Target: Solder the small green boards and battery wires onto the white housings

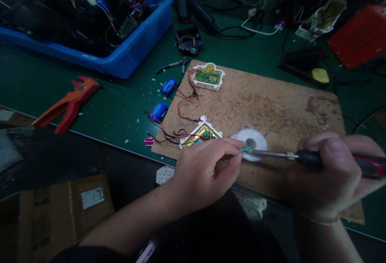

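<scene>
1. At left, glossy red-orange pliers (pixel 68 104) are laid on the smooth green tabletop (pixel 120 110).
2. Midway, two blue cylinders (pixel 159 111) are trailed by thin wires (pixel 188 117).
3. Above scuffed brown board (pixel 280 106), a small green circuit piece (pixel 245 149) is pinched between the left hand's (pixel 208 170) closed thumb and fingers, before a round white spool (pixel 261 138).
4. Rightward, a soldering iron (pixel 273 154) is gripped in the right hand's (pixel 334 170) curled fingers, its slim metal tip held at the piece.
</scene>
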